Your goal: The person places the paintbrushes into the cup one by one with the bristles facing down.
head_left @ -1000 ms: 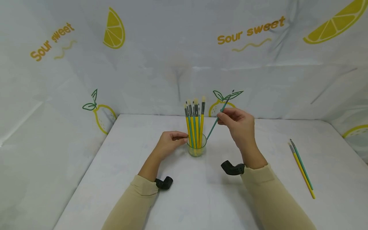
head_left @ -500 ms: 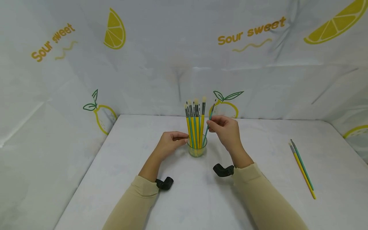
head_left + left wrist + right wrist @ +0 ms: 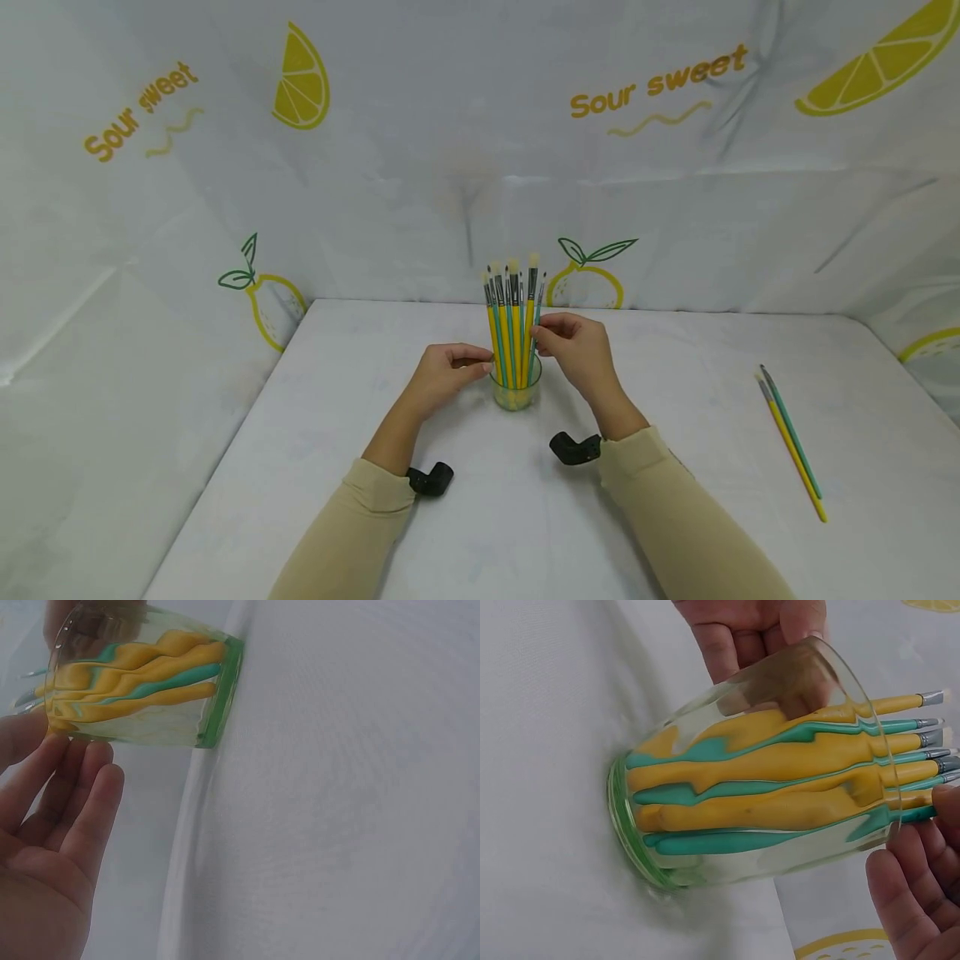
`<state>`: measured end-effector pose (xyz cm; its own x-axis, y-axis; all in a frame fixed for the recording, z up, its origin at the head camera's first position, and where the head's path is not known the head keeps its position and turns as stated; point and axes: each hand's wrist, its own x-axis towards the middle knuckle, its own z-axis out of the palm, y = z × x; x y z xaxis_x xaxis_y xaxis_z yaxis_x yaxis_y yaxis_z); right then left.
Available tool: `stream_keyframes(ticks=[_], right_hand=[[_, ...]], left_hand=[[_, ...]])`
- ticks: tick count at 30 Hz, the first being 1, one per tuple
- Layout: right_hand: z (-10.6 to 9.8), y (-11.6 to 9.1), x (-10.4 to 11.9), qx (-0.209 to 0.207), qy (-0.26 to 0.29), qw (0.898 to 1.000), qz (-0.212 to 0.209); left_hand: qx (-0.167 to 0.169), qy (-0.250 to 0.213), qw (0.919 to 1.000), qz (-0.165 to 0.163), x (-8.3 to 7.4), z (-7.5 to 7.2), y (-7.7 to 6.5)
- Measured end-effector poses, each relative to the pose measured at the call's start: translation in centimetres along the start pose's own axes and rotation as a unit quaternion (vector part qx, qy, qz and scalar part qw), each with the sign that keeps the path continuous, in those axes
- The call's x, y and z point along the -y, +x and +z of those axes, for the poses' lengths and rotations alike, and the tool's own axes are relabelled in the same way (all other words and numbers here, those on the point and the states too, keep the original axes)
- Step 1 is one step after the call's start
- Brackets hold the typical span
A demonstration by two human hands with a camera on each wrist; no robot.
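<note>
A clear glass [image 3: 514,400] with a greenish base stands on the white table, holding several upright paintbrushes with yellow and teal handles. My left hand [image 3: 442,375] holds the glass by the left of its rim between thumb and fingers. On the other side, my right hand [image 3: 585,354] pinches a thin teal-handled paintbrush [image 3: 541,293] by its upper handle. That brush stands bristles up inside the glass, along its right side. In the right wrist view, teal handle ends [image 3: 720,841] show low in the glass [image 3: 795,862], close to its base.
To the right on the table [image 3: 480,533] lie a yellow paintbrush [image 3: 795,455] and a teal paintbrush [image 3: 790,425] side by side. A white backdrop [image 3: 405,208] printed with lemons rises behind the table's back edge. Each wrist carries a black camera [image 3: 431,479].
My right hand has moved left and down, bringing the teal paintbrush from beside the glass into it and bringing it more upright. The left hand has stayed at the rim.
</note>
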<state>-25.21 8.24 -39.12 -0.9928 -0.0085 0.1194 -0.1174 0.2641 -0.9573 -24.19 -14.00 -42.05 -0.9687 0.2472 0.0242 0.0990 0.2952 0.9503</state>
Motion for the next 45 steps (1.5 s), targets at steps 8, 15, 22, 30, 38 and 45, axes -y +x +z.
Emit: stream_keyframes(ticks=[8,15,22,30,38,45], right_hand=[[0.2,0.1,-0.2,0.009,0.002,1.0,0.001],[0.2,0.1,-0.2,0.015,-0.012,1.0,-0.002],[0.2,0.1,-0.3,0.017,-0.013,1.0,0.001],[0.2,0.0,-0.1,0.016,-0.021,1.0,-0.001],[-0.4,0.0,-0.1,0.015,-0.044,0.999,0.007],[-2.7,-1.2,0.5,0.03,-0.126,0.992,0.003]], left_hand=[[0.003,-0.006,0.9999,-0.011,0.1,-0.1,0.0],[0.004,-0.012,0.9998,-0.018,0.2,-0.1,0.0],[0.003,-0.009,0.9998,-0.015,0.1,-0.2,0.0],[0.003,-0.01,0.9999,-0.01,0.0,-0.3,-0.2],[0.001,-0.005,1.0,-0.003,-0.1,-0.4,-0.3],[0.013,0.007,0.9999,0.008,0.2,-0.3,-0.2]])
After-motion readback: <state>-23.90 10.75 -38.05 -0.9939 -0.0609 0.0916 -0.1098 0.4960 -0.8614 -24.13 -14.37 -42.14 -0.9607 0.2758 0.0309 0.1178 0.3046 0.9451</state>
